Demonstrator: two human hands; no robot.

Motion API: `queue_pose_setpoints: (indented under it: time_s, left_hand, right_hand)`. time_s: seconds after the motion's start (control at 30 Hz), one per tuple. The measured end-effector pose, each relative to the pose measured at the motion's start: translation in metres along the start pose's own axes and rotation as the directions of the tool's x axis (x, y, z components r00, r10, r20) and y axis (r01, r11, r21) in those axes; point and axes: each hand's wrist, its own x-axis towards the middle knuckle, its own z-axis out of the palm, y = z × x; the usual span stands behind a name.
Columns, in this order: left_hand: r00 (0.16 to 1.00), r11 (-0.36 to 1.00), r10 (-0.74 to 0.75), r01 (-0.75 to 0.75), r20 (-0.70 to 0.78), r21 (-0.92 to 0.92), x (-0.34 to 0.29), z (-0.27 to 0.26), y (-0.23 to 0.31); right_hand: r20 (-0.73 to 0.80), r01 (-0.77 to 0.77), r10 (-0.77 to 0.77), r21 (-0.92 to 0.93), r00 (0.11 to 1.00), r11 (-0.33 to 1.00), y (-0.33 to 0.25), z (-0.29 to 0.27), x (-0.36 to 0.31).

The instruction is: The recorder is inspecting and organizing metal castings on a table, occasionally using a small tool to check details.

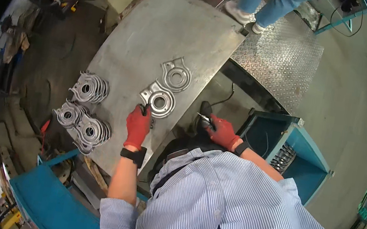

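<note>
We see our left hand [138,126], in a red glove, resting on the grey metal table [158,30] with its fingertips touching the lower left edge of a flat metal plate [158,100] that has a round hole in its middle. The fingers curl over that edge, pinching it lightly, so the plate lies just ahead of the hand and slightly to its right. A second plate [176,75] of the same shape lies just beyond the first, nearly touching it. Our right hand [221,131], also in a red glove, is off the right edge of the table, closed around a small dark tool [204,116] whose tip points left toward the plates; a black cable runs away from it. To the left of our left hand, well apart from it, three stacks of similar plates [85,108] sit near the table's left edge. Beyond the far end of the table, another person's legs [267,4] in blue trousers stand on a patterned steel floor panel [279,58]. A blue bin [292,149] stands to our right.
</note>
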Motion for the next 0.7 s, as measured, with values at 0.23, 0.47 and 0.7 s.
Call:
queue_pose_setpoints:
  time_s: [0.23, 0.47, 0.7]
  left_hand:
    - [0.98, 0.986, -0.158, 0.15, 0.121, 0.077, -0.045, 0.027, -0.046]
    - [0.971, 0.972, -0.233, 0.233, 0.06, 0.02, -0.031, 0.037, -0.035]
    - [0.998, 0.998, -0.05, 0.051, -0.047, 0.024, -0.025, 0.067, -0.055]
  right_hand:
    - [0.171, 0.161, -0.16, 0.009, 0.972, 0.987, -0.023, 0.034, 0.005]
    - [0.256, 0.154, -0.123, -0.102, 0.959, 0.983, -0.024, 0.065, 0.018]
    - [0.218, 0.107, -0.082, -0.107, 0.973, 0.988, -0.033, 0.077, 0.02]
